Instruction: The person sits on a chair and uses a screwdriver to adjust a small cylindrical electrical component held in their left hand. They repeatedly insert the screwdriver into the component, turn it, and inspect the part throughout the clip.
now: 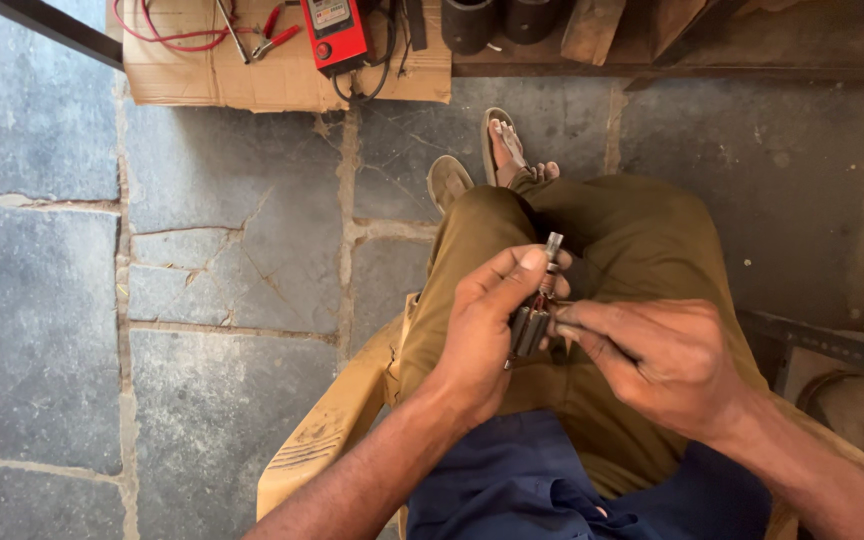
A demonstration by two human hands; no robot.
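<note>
The head view shows the left hand (pixel 487 330) clamped around a small motor armature (pixel 535 318) held above the lap, the right hand (pixel 657 365) pinching its side, so steady, gentle pressure probably protects its windings.

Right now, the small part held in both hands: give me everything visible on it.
The small part looks like a little motor rotor: a dark, slotted cylindrical body with a thin shaft rising from it, reddish-copper windings near the neck and a pale metal tip at the top. It stands roughly upright, slightly tilted, over the person's lap. The left hand wraps around its left side, thumb lying up along the shaft; the right hand touches the body from the right with its fingertips. Its lower end is hidden by the fingers.
</note>
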